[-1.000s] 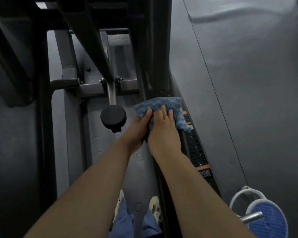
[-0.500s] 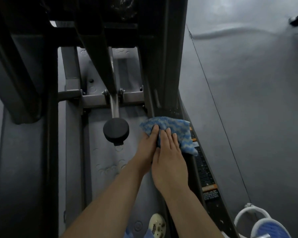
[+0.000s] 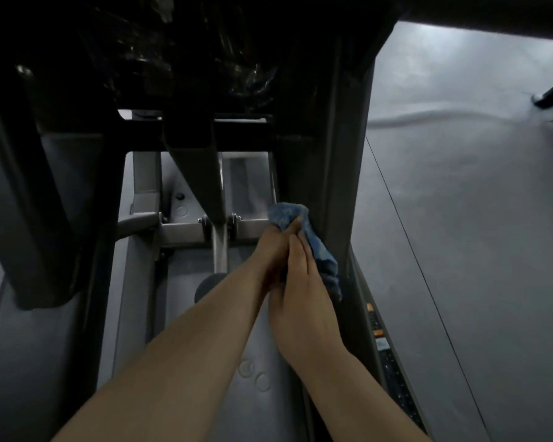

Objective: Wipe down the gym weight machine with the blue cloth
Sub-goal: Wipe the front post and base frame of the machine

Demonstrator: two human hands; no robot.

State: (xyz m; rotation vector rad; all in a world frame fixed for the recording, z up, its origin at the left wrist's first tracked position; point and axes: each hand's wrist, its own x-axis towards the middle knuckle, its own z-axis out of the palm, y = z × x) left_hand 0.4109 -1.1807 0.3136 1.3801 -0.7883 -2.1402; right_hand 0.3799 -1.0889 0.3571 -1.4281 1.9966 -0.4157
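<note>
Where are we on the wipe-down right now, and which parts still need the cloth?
Nothing shows as finished: the frame gives no sign of which surfaces are clean. In hand: the left hand and right hand both press the blue cloth against the dark upright post. Left, as far as can be judged: the grey crossbar, the centre beam and the left-side frame, none touching the cloth.
</note>
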